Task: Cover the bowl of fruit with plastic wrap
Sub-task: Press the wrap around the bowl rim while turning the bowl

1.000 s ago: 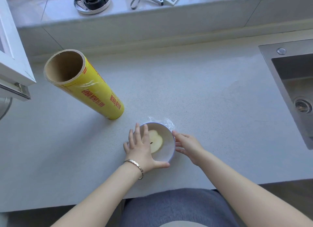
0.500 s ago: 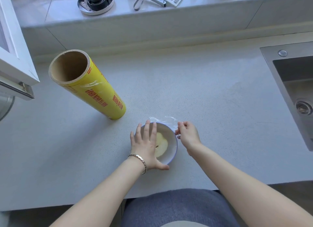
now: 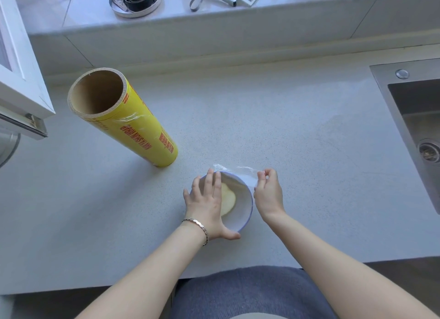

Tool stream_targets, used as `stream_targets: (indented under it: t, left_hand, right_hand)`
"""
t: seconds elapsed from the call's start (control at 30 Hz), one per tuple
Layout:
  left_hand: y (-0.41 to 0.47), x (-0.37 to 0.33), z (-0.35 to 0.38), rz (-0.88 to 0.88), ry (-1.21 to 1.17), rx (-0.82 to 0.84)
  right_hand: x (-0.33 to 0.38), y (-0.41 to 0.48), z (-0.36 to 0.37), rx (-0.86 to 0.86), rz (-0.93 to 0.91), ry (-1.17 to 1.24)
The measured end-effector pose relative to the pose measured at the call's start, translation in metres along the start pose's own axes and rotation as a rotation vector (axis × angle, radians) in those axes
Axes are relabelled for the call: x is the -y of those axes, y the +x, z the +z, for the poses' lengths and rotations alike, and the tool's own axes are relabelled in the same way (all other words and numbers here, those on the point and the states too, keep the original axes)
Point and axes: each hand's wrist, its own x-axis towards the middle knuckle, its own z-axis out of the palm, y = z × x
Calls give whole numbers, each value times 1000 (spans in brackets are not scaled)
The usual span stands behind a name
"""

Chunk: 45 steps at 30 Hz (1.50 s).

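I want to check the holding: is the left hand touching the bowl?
Touching. The head view shows the left hand lying flat across the bowl, thumb against its near rim.

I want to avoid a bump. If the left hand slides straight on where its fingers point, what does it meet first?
Probably the crumpled plastic wrap at the bowl's far rim, just past the left hand's fingertips. Beyond it the counter looks free up to the back ledge.

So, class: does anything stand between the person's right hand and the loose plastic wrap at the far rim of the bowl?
Nothing visible does. The right hand already has its fingers at the plastic wrap edge beyond the bowl. The left hand lies flat over the bowl's left side, clear of that edge.
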Motion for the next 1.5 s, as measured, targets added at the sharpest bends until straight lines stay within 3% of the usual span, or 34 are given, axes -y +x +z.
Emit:
stream_targets:
  t: [0.33, 0.53, 0.73, 0.93, 1.2, 1.5]
  left_hand:
    - [-1, -6, 2, -23, -10, 0]
    - [-5, -19, 3, -297, -299, -76]
    - [-10, -18, 1, -324, -338, -56]
    - [-1, 11, -4, 49, -64, -47]
    - [1, 3, -4, 27, 26, -34]
    - [2, 3, -5, 24, 67, -18]
  right_hand:
    - [-9, 22, 6, 132, 245, -50]
    - [-12, 8, -24, 300, 448, 216]
    - [-7, 2, -12, 405, 282, 233]
    - [4, 6, -7, 304, 154, 203]
    - [10, 2, -4, 201, 59, 247]
    - [0, 1, 4, 111, -10, 23]
